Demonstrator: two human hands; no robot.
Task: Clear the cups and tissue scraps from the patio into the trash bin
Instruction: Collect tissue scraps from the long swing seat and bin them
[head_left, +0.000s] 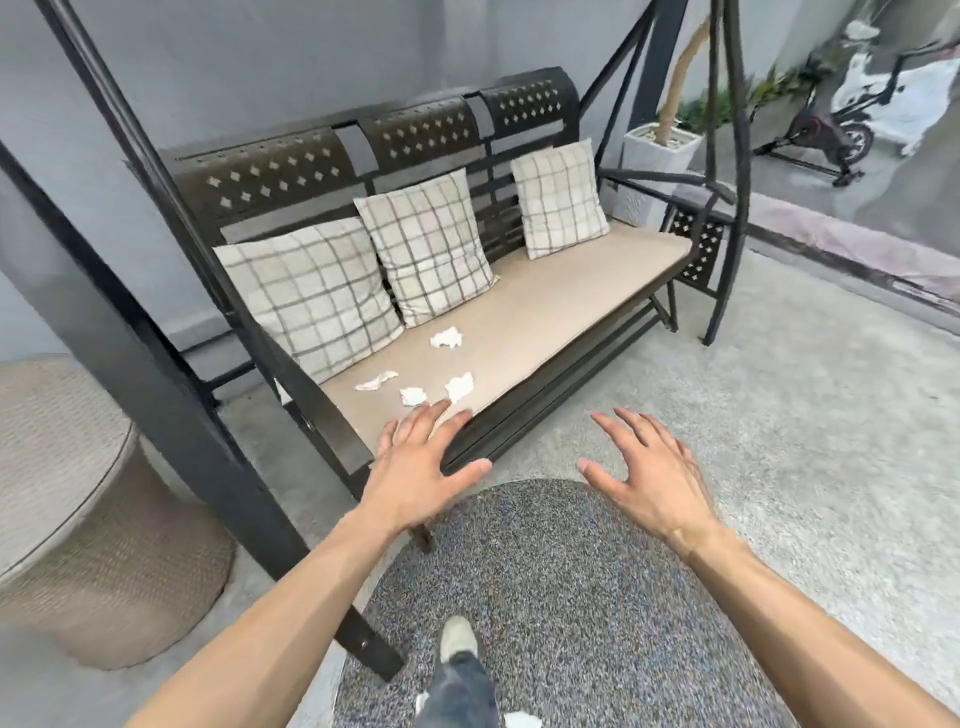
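The step in hand looks like gathering the tissue scraps off the swing seat; no cup and no trash bin show in this view. Four crumpled scraps lie on the tan seat cushion (545, 306) near the frame's centre: a flat twisted scrap (376, 382) furthest left, a small wad (413, 396) beside it, a larger wad (460, 386) just right of that, and one more scrap (446, 338) further back, close to the nearest checked pillow (311, 296). Another white scrap (521, 720) lies at the bottom edge of the frame on the speckled round rug (571, 597), near the person's shoe. The left hand (423, 467) is spread, fingers straight, holding nothing, its fingertips reaching over the cushion's front edge just short of the small wad and the larger wad. The right hand (649, 480) is also spread and empty, hovering over the floor in front of the seat, well apart from any scrap. The next move likely calls for a little more reach with the left hand and a light pinch on the closest wads, since crumpled tissue is soft and slides easily. The dark swing frame post (171, 395) slants down at the left, close to the left forearm, and the seat's metal front rail sits under the left palm; a wicker stool (78, 519) fills the lower left. To the right, the concrete floor lies open.
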